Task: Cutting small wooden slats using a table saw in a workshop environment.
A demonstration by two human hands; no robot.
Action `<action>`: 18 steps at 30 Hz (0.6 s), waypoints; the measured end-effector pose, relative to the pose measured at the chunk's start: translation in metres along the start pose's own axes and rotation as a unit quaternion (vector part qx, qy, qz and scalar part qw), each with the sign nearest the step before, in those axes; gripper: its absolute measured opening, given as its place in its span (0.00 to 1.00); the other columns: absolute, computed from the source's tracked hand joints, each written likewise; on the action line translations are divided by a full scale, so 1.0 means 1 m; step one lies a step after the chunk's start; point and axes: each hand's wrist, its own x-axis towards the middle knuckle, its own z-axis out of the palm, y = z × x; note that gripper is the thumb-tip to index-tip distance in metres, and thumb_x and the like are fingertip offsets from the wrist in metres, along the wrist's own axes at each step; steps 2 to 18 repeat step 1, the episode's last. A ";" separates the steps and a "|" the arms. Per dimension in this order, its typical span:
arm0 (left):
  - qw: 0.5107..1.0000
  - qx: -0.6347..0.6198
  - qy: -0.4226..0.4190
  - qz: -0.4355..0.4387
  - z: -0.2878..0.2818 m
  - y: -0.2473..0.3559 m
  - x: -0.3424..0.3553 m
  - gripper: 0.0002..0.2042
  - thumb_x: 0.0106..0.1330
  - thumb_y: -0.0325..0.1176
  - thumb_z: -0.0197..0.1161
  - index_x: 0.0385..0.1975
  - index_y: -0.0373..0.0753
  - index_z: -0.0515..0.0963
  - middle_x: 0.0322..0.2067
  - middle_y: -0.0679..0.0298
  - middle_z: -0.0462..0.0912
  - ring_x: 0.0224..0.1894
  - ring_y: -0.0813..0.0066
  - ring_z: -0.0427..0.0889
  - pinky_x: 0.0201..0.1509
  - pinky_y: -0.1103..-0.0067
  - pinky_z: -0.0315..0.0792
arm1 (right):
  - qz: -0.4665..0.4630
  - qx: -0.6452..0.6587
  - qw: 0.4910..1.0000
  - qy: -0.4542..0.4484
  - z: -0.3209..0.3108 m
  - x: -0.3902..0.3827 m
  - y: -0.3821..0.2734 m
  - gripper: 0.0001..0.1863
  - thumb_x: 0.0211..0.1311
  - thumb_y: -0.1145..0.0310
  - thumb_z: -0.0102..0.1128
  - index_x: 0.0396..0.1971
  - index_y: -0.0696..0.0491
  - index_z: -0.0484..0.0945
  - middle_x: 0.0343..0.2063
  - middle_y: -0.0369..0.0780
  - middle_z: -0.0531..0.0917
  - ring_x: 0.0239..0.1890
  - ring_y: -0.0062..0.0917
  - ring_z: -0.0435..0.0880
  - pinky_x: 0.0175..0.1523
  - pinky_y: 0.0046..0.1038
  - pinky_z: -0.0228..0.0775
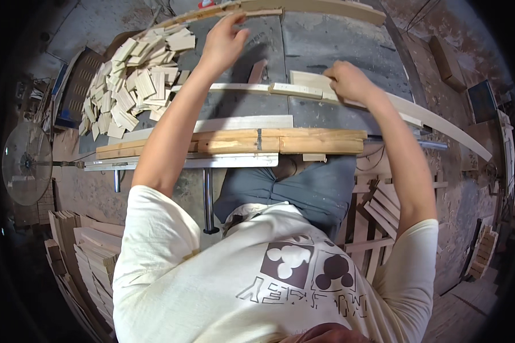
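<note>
My left hand (226, 43) hovers over the far left of a grey machine table (337, 40). Its thumb stands apart from loosely bent fingers, and nothing shows between them. Beyond its fingertips runs a wooden strip (263, 12) along the far side. My right hand (352, 83) is closed over a long pale wooden board (440, 122), near the board's left end. The board reaches out past the table's right side. Just left of that hand, a short pale wood block (296, 90) sits on a thin light rail (234, 87). A reddish-brown wood piece (257, 71) lies between my hands.
A heap of small pale wood offcuts (129, 86) covers the table's left side. Thicker wooden bars (229, 141) and a white metal rail (234, 161) cross in front of my lap. Boards are stacked at lower left (94, 251); wooden slats (383, 206) lie at lower right.
</note>
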 end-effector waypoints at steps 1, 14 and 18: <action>1.000 0.005 -0.018 -0.019 -0.008 -0.010 -0.009 0.24 0.68 0.41 0.69 0.63 0.45 0.79 0.50 0.57 0.88 0.47 0.66 0.89 0.58 0.71 0.79 | -0.003 -0.002 1.000 -0.019 -0.013 0.009 -0.005 0.19 0.59 0.71 0.63 0.51 0.56 0.86 0.47 0.51 0.84 0.55 0.46 0.79 0.65 0.39 0.69; 1.000 0.005 -0.018 -0.019 -0.008 -0.010 -0.009 0.24 0.68 0.41 0.69 0.63 0.45 0.79 0.50 0.57 0.88 0.47 0.66 0.89 0.58 0.71 0.79 | -0.003 -0.002 1.000 -0.019 -0.013 0.009 -0.005 0.19 0.59 0.71 0.63 0.51 0.56 0.86 0.47 0.51 0.84 0.55 0.46 0.79 0.65 0.39 0.69; 1.000 0.005 -0.018 -0.019 -0.008 -0.010 -0.009 0.24 0.68 0.41 0.69 0.63 0.45 0.79 0.50 0.57 0.88 0.47 0.66 0.89 0.58 0.71 0.79 | -0.003 -0.002 1.000 -0.019 -0.013 0.009 -0.005 0.19 0.59 0.71 0.63 0.51 0.56 0.86 0.47 0.51 0.84 0.55 0.46 0.79 0.65 0.39 0.69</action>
